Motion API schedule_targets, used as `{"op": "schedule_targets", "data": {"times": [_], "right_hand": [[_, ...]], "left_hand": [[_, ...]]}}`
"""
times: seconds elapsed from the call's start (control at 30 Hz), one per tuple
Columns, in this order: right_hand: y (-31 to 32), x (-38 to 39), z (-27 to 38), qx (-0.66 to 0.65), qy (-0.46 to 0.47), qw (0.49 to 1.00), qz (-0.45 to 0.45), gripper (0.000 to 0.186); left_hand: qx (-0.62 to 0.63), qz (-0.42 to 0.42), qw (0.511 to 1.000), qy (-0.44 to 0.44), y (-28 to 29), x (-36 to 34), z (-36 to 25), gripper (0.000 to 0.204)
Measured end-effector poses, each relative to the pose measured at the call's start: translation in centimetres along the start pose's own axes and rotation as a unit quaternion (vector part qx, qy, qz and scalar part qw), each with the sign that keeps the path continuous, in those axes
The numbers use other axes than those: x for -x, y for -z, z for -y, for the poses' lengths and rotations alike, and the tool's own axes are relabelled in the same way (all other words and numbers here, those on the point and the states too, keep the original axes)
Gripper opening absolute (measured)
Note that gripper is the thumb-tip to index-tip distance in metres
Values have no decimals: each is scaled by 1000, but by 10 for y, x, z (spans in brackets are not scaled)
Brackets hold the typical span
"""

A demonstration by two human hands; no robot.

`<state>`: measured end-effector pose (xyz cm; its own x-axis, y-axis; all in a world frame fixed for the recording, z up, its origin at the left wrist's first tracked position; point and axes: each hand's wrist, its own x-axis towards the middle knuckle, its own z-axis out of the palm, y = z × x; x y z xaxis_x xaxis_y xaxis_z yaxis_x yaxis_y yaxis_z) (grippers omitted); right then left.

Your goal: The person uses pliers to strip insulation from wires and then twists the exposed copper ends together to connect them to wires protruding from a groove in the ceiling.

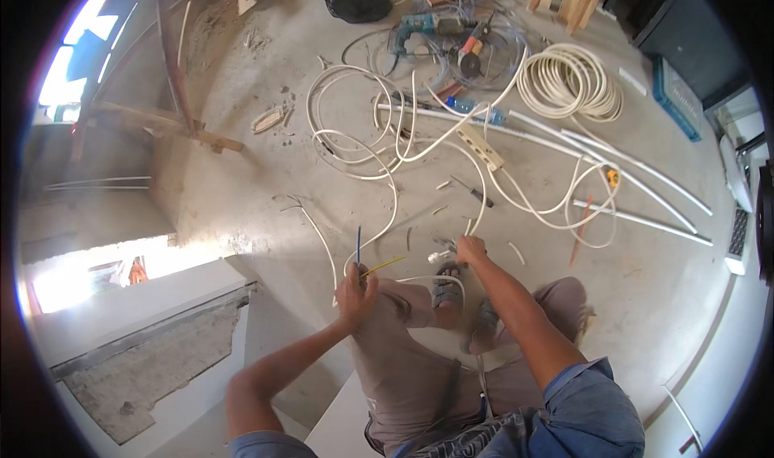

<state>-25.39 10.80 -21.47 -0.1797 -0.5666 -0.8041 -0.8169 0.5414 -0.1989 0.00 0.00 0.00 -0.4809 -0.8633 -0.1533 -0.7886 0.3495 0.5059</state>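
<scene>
My left hand (355, 295) is closed on the stripped end of a white cable (334, 297), with a blue wire (359, 240) and a yellow wire (389, 264) sticking out above the fingers. To its right, my right hand (470, 249) grips what looks like a grey hand tool (446, 243), partly hidden by the fingers. A small white piece (439, 257) lies beside that hand, too small to name. Below both hands are my bent knees and sandaled feet (447, 289).
Loose white cable loops (393, 192), a cable coil (570, 83), white pipes (661, 201), a power strip (480, 147), screwdriver (477, 194), plastic bottle (492, 116), power tools (427, 27) and a black bag (357, 5) lie ahead. A concrete ledge (161, 301) borders the left.
</scene>
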Motion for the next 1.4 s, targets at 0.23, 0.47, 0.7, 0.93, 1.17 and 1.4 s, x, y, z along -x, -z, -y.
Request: {"op": "schedule_targets", "data": {"times": [0.23, 0.47, 0.7, 0.93, 1.17, 1.4], "right_hand": [[50, 229, -12, -269, 39, 962, 30, 60], [209, 532, -2, -567, 132, 797, 161, 53], [278, 558, 132, -613, 138, 705, 330, 44], [318, 558, 231, -615, 155, 694, 340, 49], [322, 520, 276, -689, 120, 652, 293, 43], [363, 414, 371, -710, 89, 621, 318, 33]], "left_hand": [[162, -34, 984, 60, 64, 56, 2, 27], [225, -235, 939, 109, 228, 105, -21, 28], [560, -380, 716, 171, 400, 133, -53, 19], [727, -393, 551, 114, 484, 173, -82, 11], [759, -370, 527, 95, 523, 174, -60, 13], [684, -394, 599, 137, 559, 104, -22, 21]]}}
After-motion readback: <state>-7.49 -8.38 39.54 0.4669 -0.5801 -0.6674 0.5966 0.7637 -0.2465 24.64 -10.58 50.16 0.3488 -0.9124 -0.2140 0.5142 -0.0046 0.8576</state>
